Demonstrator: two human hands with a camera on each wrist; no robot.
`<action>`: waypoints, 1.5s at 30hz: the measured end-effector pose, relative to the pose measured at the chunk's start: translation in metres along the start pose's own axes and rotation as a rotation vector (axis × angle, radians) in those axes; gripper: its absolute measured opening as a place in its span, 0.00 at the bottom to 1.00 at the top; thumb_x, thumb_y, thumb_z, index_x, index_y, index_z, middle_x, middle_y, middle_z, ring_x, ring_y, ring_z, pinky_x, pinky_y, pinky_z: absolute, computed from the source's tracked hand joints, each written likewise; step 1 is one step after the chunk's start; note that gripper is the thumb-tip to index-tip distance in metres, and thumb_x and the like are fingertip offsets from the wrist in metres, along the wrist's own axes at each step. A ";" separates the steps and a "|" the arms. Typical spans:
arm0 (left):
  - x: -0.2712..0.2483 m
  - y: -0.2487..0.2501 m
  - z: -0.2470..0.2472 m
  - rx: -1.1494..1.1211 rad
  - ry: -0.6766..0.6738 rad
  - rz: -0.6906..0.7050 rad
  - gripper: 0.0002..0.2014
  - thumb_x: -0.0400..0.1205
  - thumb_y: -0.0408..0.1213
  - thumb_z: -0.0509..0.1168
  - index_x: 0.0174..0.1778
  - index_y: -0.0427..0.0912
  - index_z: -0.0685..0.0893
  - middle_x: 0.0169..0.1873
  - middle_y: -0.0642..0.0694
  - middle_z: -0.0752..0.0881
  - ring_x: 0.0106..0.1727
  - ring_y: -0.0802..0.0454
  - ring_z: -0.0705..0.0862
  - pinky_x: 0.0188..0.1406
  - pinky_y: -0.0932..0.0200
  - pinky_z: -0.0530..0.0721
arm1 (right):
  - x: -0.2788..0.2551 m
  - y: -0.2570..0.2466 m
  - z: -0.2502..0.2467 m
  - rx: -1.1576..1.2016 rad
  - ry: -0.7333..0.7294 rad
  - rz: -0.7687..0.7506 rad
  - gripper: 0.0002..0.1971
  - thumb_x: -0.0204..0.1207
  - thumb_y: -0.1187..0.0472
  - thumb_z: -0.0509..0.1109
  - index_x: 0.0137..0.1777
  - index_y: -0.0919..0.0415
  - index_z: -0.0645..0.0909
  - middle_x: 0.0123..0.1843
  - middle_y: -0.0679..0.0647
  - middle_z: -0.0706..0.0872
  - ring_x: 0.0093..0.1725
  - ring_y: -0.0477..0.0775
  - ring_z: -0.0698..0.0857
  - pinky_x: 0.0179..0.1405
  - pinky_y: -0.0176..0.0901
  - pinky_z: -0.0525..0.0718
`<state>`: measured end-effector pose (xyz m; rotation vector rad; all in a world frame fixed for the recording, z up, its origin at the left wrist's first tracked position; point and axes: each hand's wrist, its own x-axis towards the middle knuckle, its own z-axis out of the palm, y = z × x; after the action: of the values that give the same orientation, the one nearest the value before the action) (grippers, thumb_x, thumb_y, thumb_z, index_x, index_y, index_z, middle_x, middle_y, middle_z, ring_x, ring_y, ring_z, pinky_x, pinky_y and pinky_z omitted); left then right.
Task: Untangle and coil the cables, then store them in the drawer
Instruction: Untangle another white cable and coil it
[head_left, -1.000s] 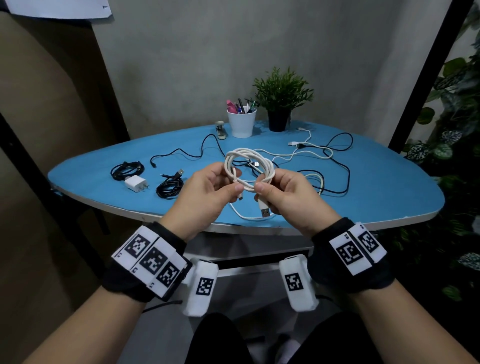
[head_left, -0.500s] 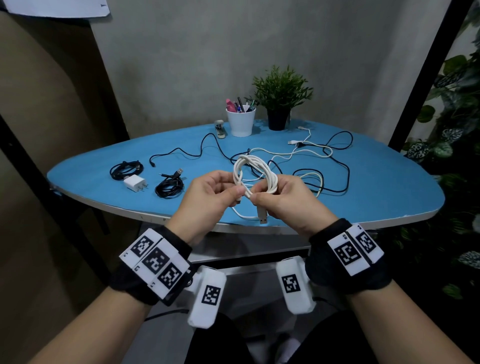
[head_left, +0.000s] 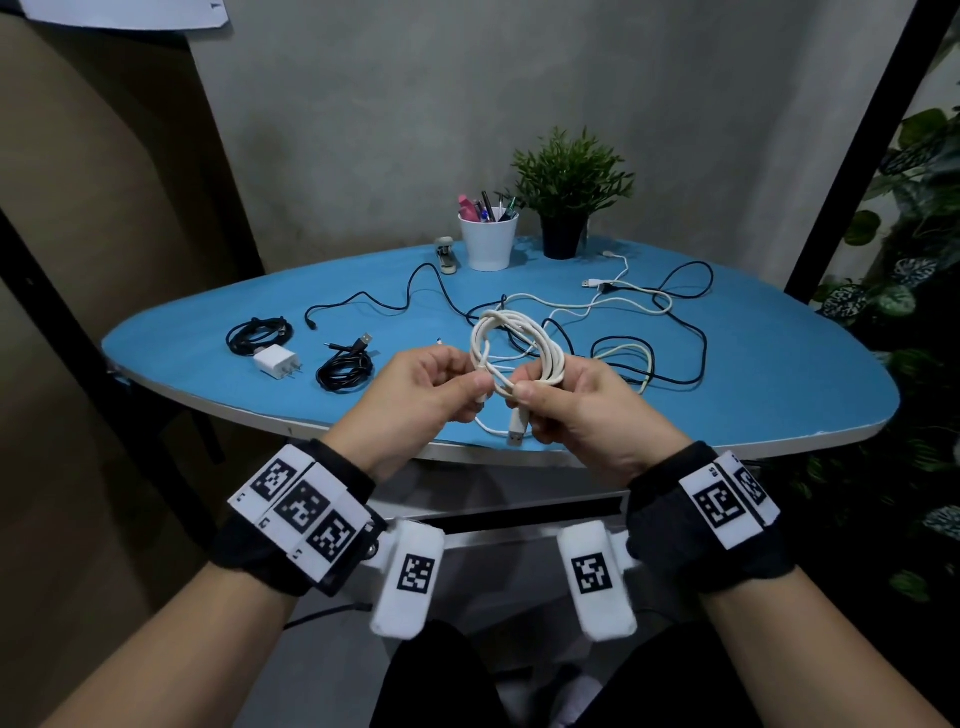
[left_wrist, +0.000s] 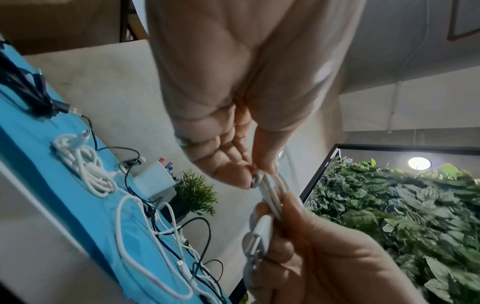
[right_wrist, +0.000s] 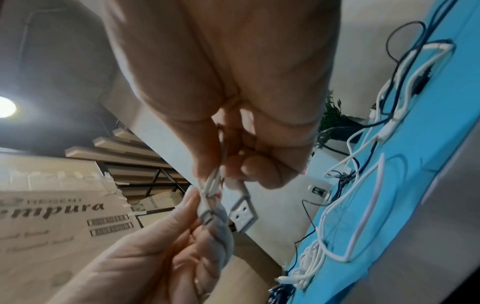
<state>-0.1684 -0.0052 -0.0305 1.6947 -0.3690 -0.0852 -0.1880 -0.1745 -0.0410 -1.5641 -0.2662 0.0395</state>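
We see a smooth white plastic cable (head_left: 511, 338) (metal USB plug (head_left: 517, 439)) over a matt blue table (head_left: 753, 374).

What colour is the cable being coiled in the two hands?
White; the coiled cable shows best in the head view.

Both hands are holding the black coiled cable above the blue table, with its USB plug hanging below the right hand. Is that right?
Not quite: the coiled cable held by the left hand and right hand is white, not black, as the head view shows. Its USB plug does hang below the right hand, over the blue table.
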 end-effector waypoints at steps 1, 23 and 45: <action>0.000 0.000 0.001 -0.030 0.007 -0.019 0.03 0.80 0.28 0.65 0.41 0.35 0.82 0.28 0.47 0.83 0.27 0.59 0.80 0.29 0.71 0.80 | 0.000 0.000 0.000 -0.038 0.006 -0.004 0.06 0.79 0.71 0.65 0.41 0.63 0.78 0.29 0.54 0.78 0.25 0.46 0.72 0.26 0.35 0.72; -0.002 0.002 0.017 -0.498 0.023 -0.052 0.02 0.82 0.30 0.60 0.46 0.39 0.78 0.32 0.46 0.79 0.27 0.59 0.72 0.23 0.70 0.71 | 0.001 0.001 0.006 0.100 -0.061 0.012 0.05 0.79 0.68 0.65 0.41 0.60 0.76 0.30 0.53 0.78 0.25 0.46 0.77 0.29 0.37 0.75; -0.001 -0.002 0.026 -0.605 0.199 0.066 0.05 0.77 0.32 0.65 0.47 0.38 0.78 0.34 0.44 0.83 0.35 0.48 0.83 0.30 0.57 0.82 | 0.002 -0.003 0.018 0.235 -0.040 0.051 0.07 0.78 0.70 0.66 0.39 0.61 0.75 0.27 0.51 0.82 0.24 0.46 0.80 0.23 0.33 0.74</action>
<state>-0.1761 -0.0297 -0.0367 1.0803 -0.2187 0.0213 -0.1900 -0.1563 -0.0384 -1.3375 -0.2445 0.1375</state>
